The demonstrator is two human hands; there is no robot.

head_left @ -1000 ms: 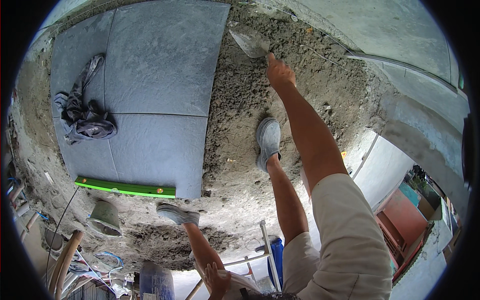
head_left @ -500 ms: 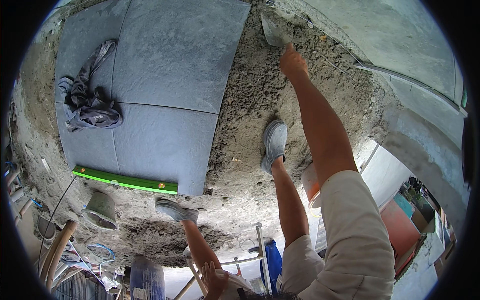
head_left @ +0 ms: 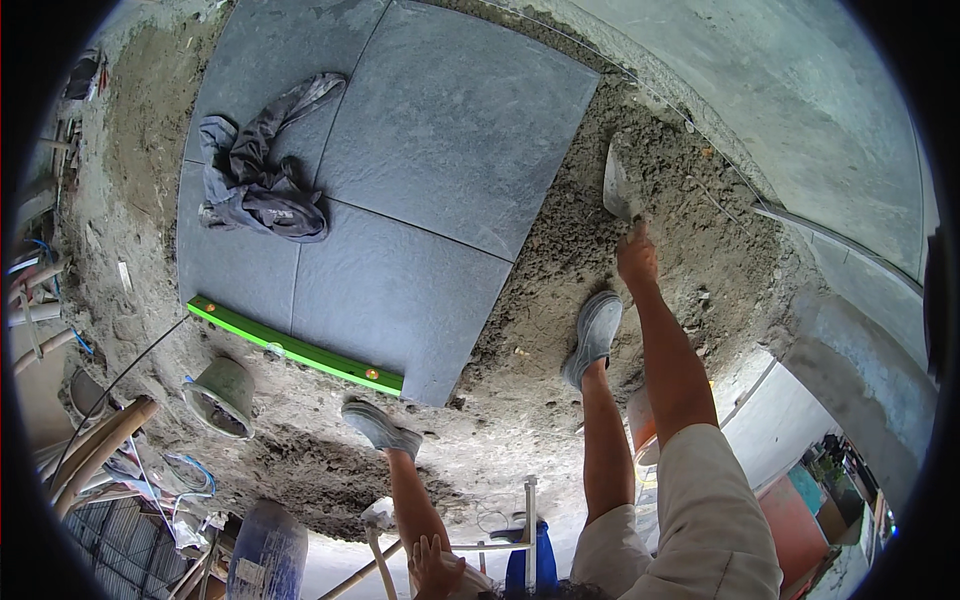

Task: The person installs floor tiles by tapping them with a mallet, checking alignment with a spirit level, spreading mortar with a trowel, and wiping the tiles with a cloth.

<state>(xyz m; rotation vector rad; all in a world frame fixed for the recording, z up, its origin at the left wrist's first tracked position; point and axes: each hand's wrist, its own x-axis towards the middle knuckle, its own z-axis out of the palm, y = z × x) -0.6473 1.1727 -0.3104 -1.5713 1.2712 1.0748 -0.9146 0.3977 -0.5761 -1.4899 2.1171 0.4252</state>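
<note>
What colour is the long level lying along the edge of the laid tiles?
Bright green; the level shows clearly in the head view.

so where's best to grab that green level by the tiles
Probably around the middle of the level, fingers over its long edges from above. It lies flat along the tile edge, nothing on it, and a mid grip should balance the long bar.

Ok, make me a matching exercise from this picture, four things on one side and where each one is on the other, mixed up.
Things:
1. flat metal trowel
2. crumpled grey cloth
3. bright green spirit level
4. left hand

Places:
A. along the near edge of the dark grey stone tiles
B. resting on the knee
C. on the wet sandy mortar bed, held by the right hand
D. lying on top of the tiles

Pairs: 1-C, 2-D, 3-A, 4-B
</note>
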